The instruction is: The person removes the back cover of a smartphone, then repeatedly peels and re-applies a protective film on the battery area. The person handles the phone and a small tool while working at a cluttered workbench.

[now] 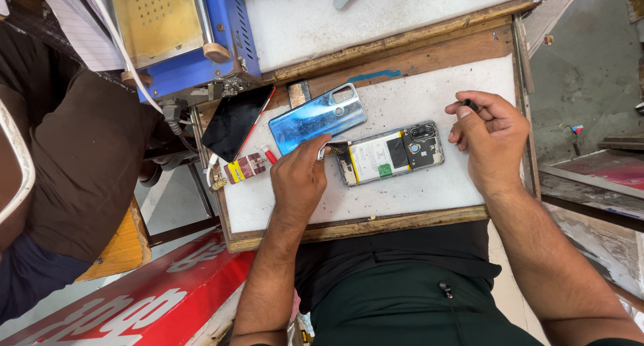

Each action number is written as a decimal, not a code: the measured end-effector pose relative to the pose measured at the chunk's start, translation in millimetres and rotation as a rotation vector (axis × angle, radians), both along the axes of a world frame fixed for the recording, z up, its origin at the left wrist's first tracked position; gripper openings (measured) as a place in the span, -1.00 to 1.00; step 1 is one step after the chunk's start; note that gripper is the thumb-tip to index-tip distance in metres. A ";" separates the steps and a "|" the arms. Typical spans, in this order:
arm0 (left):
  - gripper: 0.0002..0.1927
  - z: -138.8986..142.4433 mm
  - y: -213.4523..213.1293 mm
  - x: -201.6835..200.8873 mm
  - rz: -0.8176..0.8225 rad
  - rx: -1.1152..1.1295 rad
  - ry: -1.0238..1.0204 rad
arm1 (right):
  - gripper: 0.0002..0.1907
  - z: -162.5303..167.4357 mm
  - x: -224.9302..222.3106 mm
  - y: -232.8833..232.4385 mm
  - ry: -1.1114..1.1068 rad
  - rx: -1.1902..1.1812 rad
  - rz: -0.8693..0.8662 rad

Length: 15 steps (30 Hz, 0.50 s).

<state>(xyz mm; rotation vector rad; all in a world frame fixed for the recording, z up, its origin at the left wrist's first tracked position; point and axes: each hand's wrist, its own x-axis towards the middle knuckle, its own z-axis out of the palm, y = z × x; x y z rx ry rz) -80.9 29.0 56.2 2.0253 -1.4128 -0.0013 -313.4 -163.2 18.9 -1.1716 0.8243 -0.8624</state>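
An opened phone (390, 154) lies on the white worktop (416, 192), its battery and circuit board showing. My left hand (300, 174) rests at the phone's left end and pinches a small metal tool against that edge. My right hand (488, 133) hovers just right of the phone, fingers closed on a small dark part or tool tip. The blue back cover (317, 118) lies detached beside the phone, touching my left fingertips. A black screen panel (237, 121) leans at the worktop's left corner.
A blue machine (194, 37) with a brass-coloured plate stands at the upper left, a white cable running from it. A small red and yellow tube (245, 167) lies near the left edge. Another person in dark clothes sits at left. A wooden frame borders the worktop.
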 end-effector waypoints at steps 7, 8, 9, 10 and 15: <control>-0.76 2.1 -8.8 -4.9 -0.027 0.028 0.027 | -0.80 0.7 -0.8 -0.7 0.019 0.005 0.004; -0.76 2.0 -10.4 -5.7 -0.028 0.020 0.028 | -0.79 0.9 -0.8 -0.7 0.022 0.002 0.005; -0.76 1.9 -12.1 -6.2 -0.030 0.011 0.028 | -0.79 1.1 -0.8 -0.9 0.025 -0.003 0.006; -0.76 1.8 -13.6 -7.0 -0.031 0.002 0.028 | -0.79 1.4 -1.1 -0.8 0.029 -0.007 0.007; -0.66 2.2 -19.5 -9.9 -0.061 0.016 -0.008 | -0.78 2.2 -2.1 -0.5 0.022 0.009 0.005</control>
